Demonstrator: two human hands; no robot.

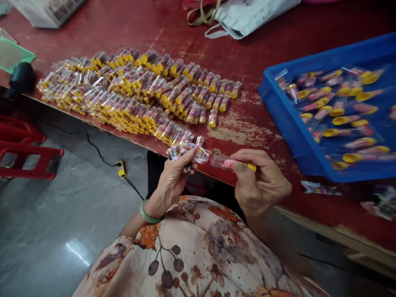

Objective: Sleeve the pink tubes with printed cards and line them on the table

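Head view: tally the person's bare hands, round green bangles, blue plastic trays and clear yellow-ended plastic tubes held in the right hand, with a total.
Bare left hand, bare right hand: 2
Clear yellow-ended plastic tube, held: 1
Blue plastic tray: 1
Round green bangle: 1
Total: 5

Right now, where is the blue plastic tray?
In the head view, the blue plastic tray is at the right on the red table, beyond the right hand and holding yellow-ended tubes; a printed wrapper lies beside its near edge.

Clear yellow-ended tube [220, 161], roughly horizontal
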